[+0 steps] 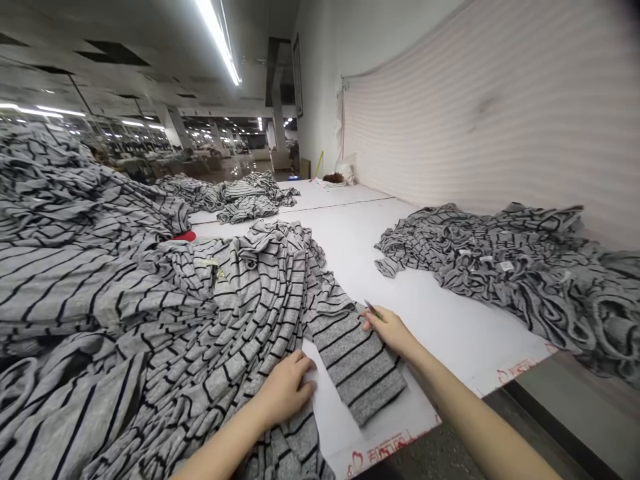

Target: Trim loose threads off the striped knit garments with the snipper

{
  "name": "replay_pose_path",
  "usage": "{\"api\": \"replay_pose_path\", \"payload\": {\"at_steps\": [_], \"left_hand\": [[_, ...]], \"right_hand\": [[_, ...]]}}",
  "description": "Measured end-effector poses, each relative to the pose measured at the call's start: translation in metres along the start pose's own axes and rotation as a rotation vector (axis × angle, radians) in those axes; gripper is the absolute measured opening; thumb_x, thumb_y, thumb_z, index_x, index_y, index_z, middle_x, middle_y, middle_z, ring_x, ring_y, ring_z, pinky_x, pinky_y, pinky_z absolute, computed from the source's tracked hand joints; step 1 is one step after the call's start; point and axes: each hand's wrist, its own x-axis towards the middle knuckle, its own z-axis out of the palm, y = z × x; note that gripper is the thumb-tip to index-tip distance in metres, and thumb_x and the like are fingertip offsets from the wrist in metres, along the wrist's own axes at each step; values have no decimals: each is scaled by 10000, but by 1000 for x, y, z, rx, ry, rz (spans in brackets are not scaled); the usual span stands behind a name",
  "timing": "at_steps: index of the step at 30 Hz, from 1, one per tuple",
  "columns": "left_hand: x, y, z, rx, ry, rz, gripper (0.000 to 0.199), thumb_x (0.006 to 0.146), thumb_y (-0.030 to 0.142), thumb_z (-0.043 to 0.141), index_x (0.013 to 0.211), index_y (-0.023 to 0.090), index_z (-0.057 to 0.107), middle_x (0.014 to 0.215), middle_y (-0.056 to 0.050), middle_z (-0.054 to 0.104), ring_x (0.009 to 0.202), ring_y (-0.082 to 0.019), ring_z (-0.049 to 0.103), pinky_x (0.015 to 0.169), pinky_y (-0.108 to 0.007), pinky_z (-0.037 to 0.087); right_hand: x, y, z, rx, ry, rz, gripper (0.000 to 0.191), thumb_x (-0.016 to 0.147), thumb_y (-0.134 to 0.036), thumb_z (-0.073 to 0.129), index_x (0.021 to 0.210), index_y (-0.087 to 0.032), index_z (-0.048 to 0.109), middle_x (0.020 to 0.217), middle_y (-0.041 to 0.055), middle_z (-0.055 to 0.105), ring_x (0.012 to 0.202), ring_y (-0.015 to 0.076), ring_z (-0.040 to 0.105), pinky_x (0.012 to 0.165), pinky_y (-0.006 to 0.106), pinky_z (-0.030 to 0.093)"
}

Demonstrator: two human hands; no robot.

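My left hand (286, 389) lies on the right edge of a bunched grey garment (260, 300) with black stripes. Its thumb is spread from the fingers, and nothing shows in its grasp. Closed around a small pointed tool (372, 309), dark with a green part, my right hand (389, 328) is at the upper right edge of a flat striped sleeve (356, 363). The sleeve stretches over the white tabletop toward the front edge. Most of the tool is hidden by my fingers, so its exact kind is unclear.
A tall heap of striped garments (75, 193) fills the left side. Another pile (480, 247), with white labels, lies at the right and hangs over the edge of the white table (345, 227). Further striped cloth (250, 195) lies farther back. Pale sheeting (480, 133) covers the right wall.
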Motion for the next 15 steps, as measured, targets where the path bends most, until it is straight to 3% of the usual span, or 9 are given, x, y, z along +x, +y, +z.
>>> {"api": "replay_pose_path", "payload": {"at_steps": [4, 7, 11, 13, 15], "left_hand": [[23, 8, -8, -50, 84, -25, 122, 781, 155, 516, 832, 197, 619, 821, -20, 632, 787, -181, 603, 728, -288, 464], [50, 15, -9, -71, 239, -80, 199, 820, 140, 455, 967, 176, 583, 925, -61, 626, 879, -201, 591, 807, -339, 455], [89, 19, -7, -103, 384, -116, 421, 803, 173, 521, 1221, 150, 473, 1122, -134, 565, 1060, -260, 537, 935, -433, 399], [104, 19, -7, -127, 405, -97, 469, 739, 155, 585, 1200, 168, 499, 1158, -129, 547, 1117, -276, 501, 970, -436, 371], [109, 22, -10, -168, 401, -71, 345, 721, 113, 557, 1060, 177, 562, 1076, -96, 579, 1062, -254, 525, 936, -397, 397]], "right_hand": [[21, 7, 11, 63, 139, 1, 258, 952, -348, 528, 1099, -148, 599, 1064, 61, 650, 994, 211, 613, 901, 434, 463], [43, -2, 24, 105, 129, -28, 257, 930, -326, 577, 1126, -162, 593, 1192, 75, 593, 1056, 227, 582, 915, 452, 470], [56, -17, 43, 207, 81, -44, 221, 922, -334, 586, 1028, -143, 617, 1049, 48, 633, 921, 197, 619, 827, 403, 507], [49, -26, 44, 299, 78, -76, 233, 910, -366, 588, 944, -139, 626, 951, 33, 646, 878, 189, 618, 801, 373, 500], [34, -34, 38, 407, 80, -116, 276, 877, -428, 592, 881, -154, 627, 871, 25, 649, 847, 187, 605, 766, 323, 487]]}}
